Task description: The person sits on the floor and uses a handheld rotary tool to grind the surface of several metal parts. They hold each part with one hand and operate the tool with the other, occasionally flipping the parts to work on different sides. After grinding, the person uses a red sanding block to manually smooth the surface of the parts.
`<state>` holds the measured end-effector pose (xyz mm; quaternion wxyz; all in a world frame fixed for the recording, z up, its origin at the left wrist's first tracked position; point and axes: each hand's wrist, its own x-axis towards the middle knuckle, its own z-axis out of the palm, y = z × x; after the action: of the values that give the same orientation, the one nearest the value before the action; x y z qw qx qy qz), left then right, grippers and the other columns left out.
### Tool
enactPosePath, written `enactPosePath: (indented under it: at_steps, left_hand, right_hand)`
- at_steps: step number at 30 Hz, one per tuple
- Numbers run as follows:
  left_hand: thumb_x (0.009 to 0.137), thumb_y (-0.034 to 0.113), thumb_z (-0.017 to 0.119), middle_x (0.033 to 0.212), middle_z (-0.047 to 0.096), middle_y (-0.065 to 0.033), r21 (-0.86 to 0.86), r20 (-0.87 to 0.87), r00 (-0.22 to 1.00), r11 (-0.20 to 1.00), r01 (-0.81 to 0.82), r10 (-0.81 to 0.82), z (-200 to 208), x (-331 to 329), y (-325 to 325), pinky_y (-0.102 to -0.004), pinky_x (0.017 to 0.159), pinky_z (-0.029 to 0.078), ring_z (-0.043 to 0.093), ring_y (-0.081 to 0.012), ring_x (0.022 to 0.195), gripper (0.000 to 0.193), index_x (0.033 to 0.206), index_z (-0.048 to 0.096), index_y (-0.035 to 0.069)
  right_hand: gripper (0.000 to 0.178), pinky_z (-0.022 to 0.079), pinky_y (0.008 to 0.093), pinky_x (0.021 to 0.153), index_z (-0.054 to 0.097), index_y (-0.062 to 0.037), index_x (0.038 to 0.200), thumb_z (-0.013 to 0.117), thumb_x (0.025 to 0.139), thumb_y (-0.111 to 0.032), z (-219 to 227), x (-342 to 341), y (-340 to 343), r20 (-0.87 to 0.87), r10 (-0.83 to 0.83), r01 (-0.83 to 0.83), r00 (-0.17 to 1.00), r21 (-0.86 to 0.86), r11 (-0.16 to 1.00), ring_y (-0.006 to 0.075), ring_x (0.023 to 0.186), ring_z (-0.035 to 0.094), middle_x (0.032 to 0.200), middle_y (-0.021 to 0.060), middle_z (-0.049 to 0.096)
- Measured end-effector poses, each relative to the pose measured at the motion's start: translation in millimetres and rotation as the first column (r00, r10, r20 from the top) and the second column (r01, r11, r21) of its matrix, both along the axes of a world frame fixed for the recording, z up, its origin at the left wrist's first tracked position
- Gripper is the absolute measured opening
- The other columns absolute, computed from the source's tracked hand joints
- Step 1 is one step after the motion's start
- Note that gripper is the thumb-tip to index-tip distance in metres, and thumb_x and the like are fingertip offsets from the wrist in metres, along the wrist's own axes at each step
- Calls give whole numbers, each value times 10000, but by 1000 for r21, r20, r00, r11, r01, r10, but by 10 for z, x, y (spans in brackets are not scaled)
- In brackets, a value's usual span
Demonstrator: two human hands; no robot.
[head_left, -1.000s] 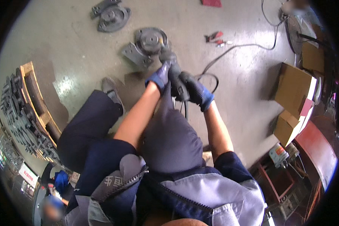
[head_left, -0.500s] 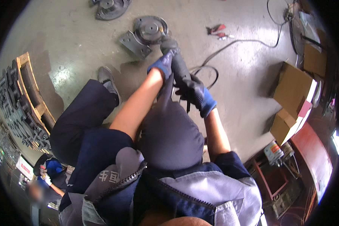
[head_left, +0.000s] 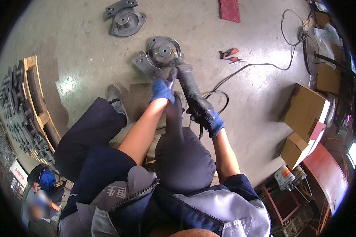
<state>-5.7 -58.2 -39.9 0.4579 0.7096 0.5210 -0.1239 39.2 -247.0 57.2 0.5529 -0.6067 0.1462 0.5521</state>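
My right hand, in a black-palmed blue glove, is wrapped round the rear body of a dark corded grinder. The grinder's front end meets the right side of a round grey metal casting lying on the floor. That casting has a centre hole and a drilled flat bracket at its lower left. My gloved left hand is between the bracket and the grinder's front. Its fingers are blurred and partly hidden, so their grip does not show.
A similar casting lies farther off. Red-handled pliers, a red sheet and the grinder's cable are to the right, near cardboard boxes. A wooden pallet with stacked metal parts stands left. Another person sits lower left.
The view has shifted, so the castings appear lower. My left hand has slid off the grinder's neck to its left, beside the bracket. My right hand keeps hold of the grinder.
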Motion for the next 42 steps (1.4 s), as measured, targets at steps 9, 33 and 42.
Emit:
enactPosePath:
  at_steps: [9,33,42]
  left_hand:
    - [731,600,683,1292,540,-176,-55,-221,967,988,-145,129,-1249,-263,603,-391,916,452,526,-311,1156,814,1251,537,-10]
    - [801,703,470,1330,471,-258,-781,134,990,620,80,41,121,-263,-213,-372,1065,316,471,-310,1217,906,1309,463,-47]
    - [812,626,518,1276,519,-222,-906,105,945,421,-38,310,-143,-294,-238,-384,1038,341,505,-302,1144,794,1282,494,-14]
  right_hand:
    - [408,437,209,459,482,-35,1195,559,916,-322,260,-37,-272,-57,41,-43,998,-39,998,120,572,602,794,109,654]
    - [621,420,232,447,418,-40,1294,626,856,-427,453,-306,152,-42,151,-157,988,-244,957,135,570,587,788,78,623]
    - [532,427,250,445,487,29,1178,626,808,-326,461,-515,317,109,66,-37,992,-253,967,118,540,535,727,62,589]
